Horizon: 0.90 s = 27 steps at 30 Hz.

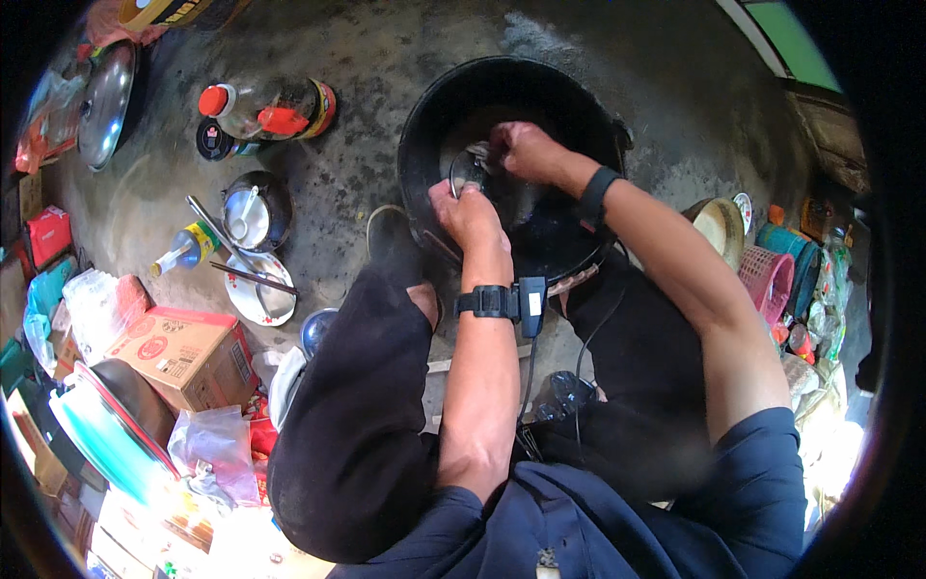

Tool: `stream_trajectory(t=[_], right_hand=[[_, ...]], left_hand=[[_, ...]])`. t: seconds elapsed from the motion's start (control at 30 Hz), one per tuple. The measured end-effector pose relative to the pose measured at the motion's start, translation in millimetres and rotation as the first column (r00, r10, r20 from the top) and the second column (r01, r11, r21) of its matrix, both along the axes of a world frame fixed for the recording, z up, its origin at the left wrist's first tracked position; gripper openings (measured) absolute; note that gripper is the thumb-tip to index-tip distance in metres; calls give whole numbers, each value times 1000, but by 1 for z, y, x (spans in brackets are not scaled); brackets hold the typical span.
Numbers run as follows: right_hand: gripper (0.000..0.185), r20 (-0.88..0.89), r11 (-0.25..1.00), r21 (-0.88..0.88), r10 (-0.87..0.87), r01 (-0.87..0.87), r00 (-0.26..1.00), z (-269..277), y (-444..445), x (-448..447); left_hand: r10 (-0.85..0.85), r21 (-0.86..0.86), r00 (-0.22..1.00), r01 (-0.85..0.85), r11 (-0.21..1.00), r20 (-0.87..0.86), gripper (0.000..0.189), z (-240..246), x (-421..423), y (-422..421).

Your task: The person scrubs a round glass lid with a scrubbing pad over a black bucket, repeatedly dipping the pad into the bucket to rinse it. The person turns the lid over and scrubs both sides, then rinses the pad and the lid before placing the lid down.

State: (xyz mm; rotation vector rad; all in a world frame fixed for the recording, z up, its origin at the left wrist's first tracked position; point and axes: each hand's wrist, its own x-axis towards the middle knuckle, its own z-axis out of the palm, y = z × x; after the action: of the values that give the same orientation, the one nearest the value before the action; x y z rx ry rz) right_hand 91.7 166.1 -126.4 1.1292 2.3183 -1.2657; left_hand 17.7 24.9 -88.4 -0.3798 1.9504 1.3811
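Observation:
A large black basin [423, 134] stands on the floor before me, with dark liquid visible in it. Inside its rim, my left hand [466, 213] grips the near edge of a small, round, shiny vessel [469, 172], perhaps a bowl, tilted on its side. My right hand [534, 150] is just beyond and to the right, fingers curled close to the vessel's far edge. Some pale, crumpled material [477, 150] shows between the vessel and my right fingers. Whether those fingers pinch it is hidden in shadow.
Left of the basin are a large plastic bottle [271, 108], a dark pot with a ladle [249, 217], and a plate with chopsticks [257, 304]. A metal lid [108, 105] leans farther left. A cardboard box [184, 354] lies near my left knee. A pink basket [767, 279] stands right.

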Motion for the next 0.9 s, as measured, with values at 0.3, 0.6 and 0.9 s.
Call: stream_trajectory(t=[0.3, 0.6, 0.9], right_hand=[[24, -461, 973, 208, 10, 97, 887, 49, 9, -10], [27, -384, 971, 175, 221, -165, 897, 22, -13, -7], [30, 147, 967, 166, 171, -194, 974, -25, -5, -1]], left_hand=[[37, 64, 999, -38, 997, 24, 21, -7, -4, 3], [15, 77, 999, -19, 997, 50, 29, -17, 2, -3], [-30, 18, 999, 29, 999, 37, 25, -11, 3, 2]])
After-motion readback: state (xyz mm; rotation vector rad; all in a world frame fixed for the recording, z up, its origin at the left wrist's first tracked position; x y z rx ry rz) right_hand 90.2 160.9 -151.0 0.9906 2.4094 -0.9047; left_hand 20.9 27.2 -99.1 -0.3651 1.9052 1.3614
